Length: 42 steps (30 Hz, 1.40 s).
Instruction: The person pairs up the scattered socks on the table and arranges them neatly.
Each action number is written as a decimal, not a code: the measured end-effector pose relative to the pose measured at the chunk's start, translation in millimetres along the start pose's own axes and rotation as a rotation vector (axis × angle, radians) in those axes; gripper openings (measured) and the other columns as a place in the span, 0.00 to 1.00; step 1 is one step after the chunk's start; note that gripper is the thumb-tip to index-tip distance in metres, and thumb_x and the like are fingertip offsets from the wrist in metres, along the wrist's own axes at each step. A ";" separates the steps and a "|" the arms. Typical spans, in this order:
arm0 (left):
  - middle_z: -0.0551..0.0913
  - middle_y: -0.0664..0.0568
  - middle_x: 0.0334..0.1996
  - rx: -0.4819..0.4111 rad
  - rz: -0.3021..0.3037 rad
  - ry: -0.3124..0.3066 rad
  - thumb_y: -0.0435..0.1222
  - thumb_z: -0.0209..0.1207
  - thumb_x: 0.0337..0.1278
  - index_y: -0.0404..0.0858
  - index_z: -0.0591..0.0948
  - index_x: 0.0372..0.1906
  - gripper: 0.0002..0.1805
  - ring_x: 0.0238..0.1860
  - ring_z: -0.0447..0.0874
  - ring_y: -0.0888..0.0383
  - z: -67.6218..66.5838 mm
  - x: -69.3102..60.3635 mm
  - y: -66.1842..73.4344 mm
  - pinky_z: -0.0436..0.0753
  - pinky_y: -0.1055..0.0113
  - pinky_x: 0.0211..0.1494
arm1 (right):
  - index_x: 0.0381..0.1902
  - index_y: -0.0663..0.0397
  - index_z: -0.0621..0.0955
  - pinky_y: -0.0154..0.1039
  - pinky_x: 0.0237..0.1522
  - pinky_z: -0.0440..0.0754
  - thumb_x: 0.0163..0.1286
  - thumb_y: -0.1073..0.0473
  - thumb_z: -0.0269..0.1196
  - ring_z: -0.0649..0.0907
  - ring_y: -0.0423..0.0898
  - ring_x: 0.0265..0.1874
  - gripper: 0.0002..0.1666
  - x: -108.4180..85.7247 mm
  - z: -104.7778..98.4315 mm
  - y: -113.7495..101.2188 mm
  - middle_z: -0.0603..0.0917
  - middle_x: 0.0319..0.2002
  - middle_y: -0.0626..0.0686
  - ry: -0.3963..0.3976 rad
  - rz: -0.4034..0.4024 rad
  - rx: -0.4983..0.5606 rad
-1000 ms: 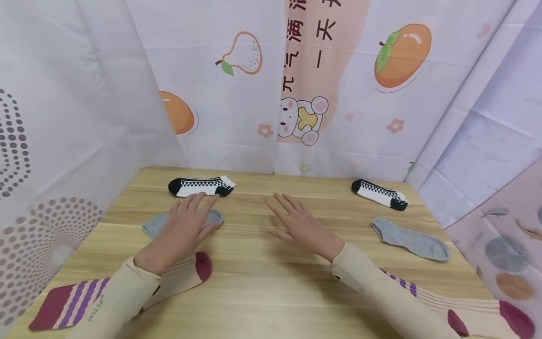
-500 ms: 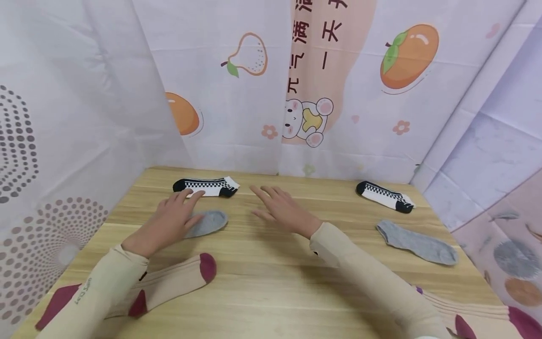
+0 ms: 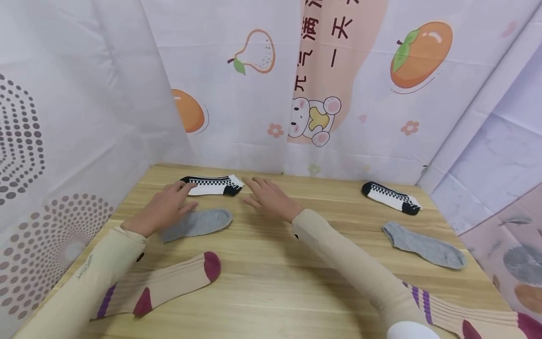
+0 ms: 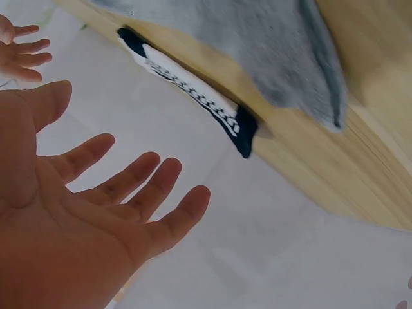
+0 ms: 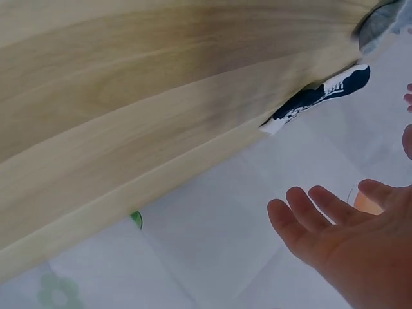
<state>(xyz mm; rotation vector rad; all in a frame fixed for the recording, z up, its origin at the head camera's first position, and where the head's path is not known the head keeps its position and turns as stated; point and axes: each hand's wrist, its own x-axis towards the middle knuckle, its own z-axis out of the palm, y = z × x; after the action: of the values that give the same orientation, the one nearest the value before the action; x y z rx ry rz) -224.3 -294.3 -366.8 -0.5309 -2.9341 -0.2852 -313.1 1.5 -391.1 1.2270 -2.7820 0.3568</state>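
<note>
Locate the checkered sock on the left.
In the head view, the left checkered sock lies near the far edge of the table, just beyond a gray sock.

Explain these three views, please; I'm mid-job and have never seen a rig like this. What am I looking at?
There's no machine here, just a person's bare left hand and right hand. The widest picture comes from a camera on the head; the other two come from one on each wrist.

On the wooden table lie six socks, three per side: black-and-white socks at the back, gray socks in the middle, beige-and-maroon socks nearest. Neither hand holds anything; both are near the left black-and-white sock.
</note>
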 end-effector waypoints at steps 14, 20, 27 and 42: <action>0.73 0.28 0.56 -0.084 -0.085 -0.078 0.39 0.52 0.74 0.26 0.73 0.61 0.22 0.58 0.72 0.32 7.2 24.9 -40.0 0.72 0.39 0.59 | 0.75 0.54 0.62 0.46 0.65 0.71 0.81 0.46 0.48 0.75 0.51 0.63 0.32 50.0 12.7 5.3 0.75 0.63 0.57 -0.052 0.048 0.019; 0.75 0.29 0.53 -0.085 -0.126 -0.094 0.38 0.52 0.73 0.26 0.75 0.57 0.19 0.54 0.76 0.34 13.2 37.2 -57.8 0.73 0.40 0.57 | 0.71 0.56 0.66 0.43 0.63 0.72 0.80 0.51 0.51 0.76 0.50 0.60 0.27 68.0 20.3 10.7 0.76 0.62 0.57 -0.073 0.076 0.014; 0.76 0.26 0.51 -0.087 -0.202 -0.096 0.37 0.49 0.73 0.24 0.72 0.55 0.18 0.53 0.76 0.33 22.1 53.6 -87.5 0.73 0.39 0.55 | 0.66 0.58 0.72 0.41 0.55 0.76 0.79 0.56 0.53 0.78 0.49 0.52 0.22 92.8 24.8 10.4 0.79 0.53 0.56 -0.098 0.115 0.050; 0.76 0.39 0.29 -0.068 -0.307 -0.203 0.39 0.49 0.73 0.28 0.73 0.36 0.16 0.31 0.73 0.45 37.3 77.8 -104.2 0.73 0.51 0.38 | 0.43 0.56 0.82 0.42 0.47 0.80 0.80 0.45 0.51 0.81 0.46 0.38 0.21 126.2 44.5 8.6 0.83 0.37 0.53 -0.127 0.338 -0.062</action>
<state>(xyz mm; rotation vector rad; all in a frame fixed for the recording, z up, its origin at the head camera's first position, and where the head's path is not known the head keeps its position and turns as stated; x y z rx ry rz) -337.9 -356.4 -406.0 -0.1189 -3.2106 -0.3878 -403.9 -94.3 -414.9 0.7896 -3.0847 0.2174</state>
